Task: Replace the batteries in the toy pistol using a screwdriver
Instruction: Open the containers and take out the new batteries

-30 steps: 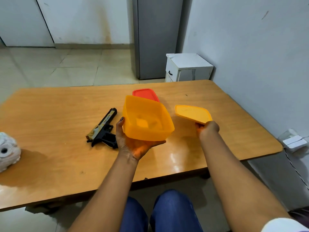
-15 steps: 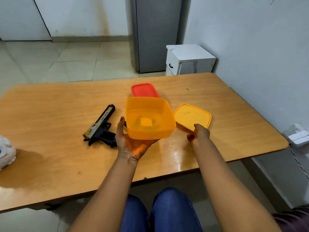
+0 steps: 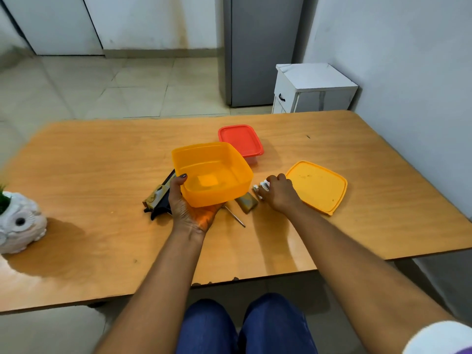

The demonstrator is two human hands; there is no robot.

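Toy pistol lies behind the left hand
Left hand grips the orange container; right hand curls round small batteries.

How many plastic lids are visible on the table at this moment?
2. The orange lid lies flat on the table, just right of the right hand. The red lid sits closed on its container, behind the open orange container. No others show.

This looked like a room in a home. A wooden bench filled mid-frame on a pale tiled floor; a grey refrigerator stood top centre, a small white cabinet beside it, and an owl-shaped planter sat at left.
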